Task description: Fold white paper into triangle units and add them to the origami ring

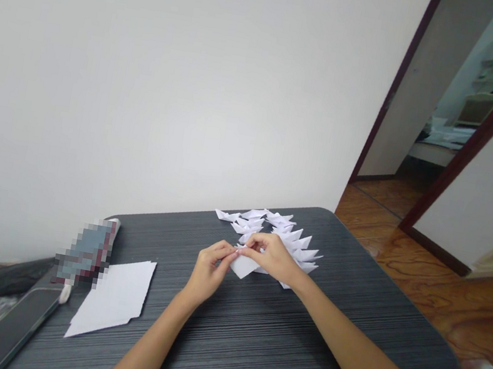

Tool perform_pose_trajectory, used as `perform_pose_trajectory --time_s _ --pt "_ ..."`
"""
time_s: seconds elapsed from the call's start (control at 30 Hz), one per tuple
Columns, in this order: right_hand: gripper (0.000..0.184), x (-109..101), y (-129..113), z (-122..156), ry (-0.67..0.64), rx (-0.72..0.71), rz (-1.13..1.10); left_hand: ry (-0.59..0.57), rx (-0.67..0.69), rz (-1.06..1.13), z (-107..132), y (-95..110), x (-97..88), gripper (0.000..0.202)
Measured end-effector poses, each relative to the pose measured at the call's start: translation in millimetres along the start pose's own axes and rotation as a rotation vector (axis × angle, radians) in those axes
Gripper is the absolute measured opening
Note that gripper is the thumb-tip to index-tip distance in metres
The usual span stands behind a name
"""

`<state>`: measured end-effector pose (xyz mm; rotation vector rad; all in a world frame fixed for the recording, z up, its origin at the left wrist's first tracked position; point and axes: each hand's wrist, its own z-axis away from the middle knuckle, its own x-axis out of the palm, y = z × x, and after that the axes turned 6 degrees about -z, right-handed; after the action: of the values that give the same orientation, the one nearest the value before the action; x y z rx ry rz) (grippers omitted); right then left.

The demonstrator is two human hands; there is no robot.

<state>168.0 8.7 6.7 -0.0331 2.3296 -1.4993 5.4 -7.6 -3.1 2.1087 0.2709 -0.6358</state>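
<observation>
A folded piece of white paper [244, 266] is held just above the dark table, its lower corner pointing toward me. My left hand [211, 267] pinches its left upper edge between thumb and fingers. From the other side, my right hand [272, 256] grips the same edge, fingertips close to those of the left. Behind and to the right of my hands lie several white folded paper boats [293, 237], grouped in rows. My right hand hides some of them. A stack of white paper sheets [114, 298] rests on the table's left side.
The dark wood-grain table [294, 345] stands against a white wall [187, 85]. At its left edge are a blurred-out packet [86, 250] and a dark flat object [14, 328]. A doorway [430, 115] opens at the right.
</observation>
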Motion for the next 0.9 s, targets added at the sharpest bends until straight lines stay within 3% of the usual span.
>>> perform_pose_trajectory --time_s 0.43,0.53,0.7,0.9 --pt "0.027 -1.7 4.3 -1.4 -0.112 0.066 -0.079 -0.067 0.018 -0.073 -0.2 -1.3 0.4 0.026" --pt "0.027 1.0 6.2 -1.9 -0.118 0.074 -0.15 -0.035 -0.066 -0.012 0.2 -2.5 2.9 0.026" --pt "0.026 6.2 10.5 -3.3 -0.037 0.143 -0.277 -0.042 -0.341 0.324 -0.1 -1.7 9.9 0.025" --pt "0.028 5.9 5.6 -4.4 0.205 0.123 -0.286 0.01 -0.44 0.575 -1.1 5.6 12.6 0.025"
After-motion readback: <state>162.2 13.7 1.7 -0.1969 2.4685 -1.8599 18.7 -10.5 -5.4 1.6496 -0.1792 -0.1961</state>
